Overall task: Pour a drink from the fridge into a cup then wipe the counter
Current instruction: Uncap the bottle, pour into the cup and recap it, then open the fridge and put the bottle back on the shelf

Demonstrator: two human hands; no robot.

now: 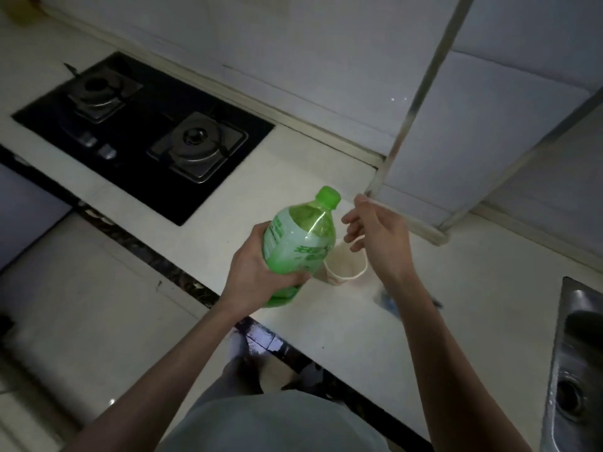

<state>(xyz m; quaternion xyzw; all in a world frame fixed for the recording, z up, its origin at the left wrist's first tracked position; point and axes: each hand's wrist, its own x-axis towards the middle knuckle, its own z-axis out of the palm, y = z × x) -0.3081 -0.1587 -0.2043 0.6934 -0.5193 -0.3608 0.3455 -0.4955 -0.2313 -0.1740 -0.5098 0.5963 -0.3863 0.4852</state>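
Observation:
My left hand (251, 272) grips the lower body of a large green plastic bottle (301, 238), which leans with its green cap (329, 196) still on and pointing up to the right. Just behind the bottle a pale paper cup (346, 265) stands upright on the white counter (456, 288), partly hidden by the bottle. My right hand (375, 230) hovers above the cup and right of the cap, fingers loosely curled and holding nothing.
A black two-burner gas hob (140, 135) is set into the counter at the left. A steel sink (574, 363) lies at the right edge. A small dark object (386, 300) lies behind my right forearm. Wall cabinets with metal trim (421, 89) hang above.

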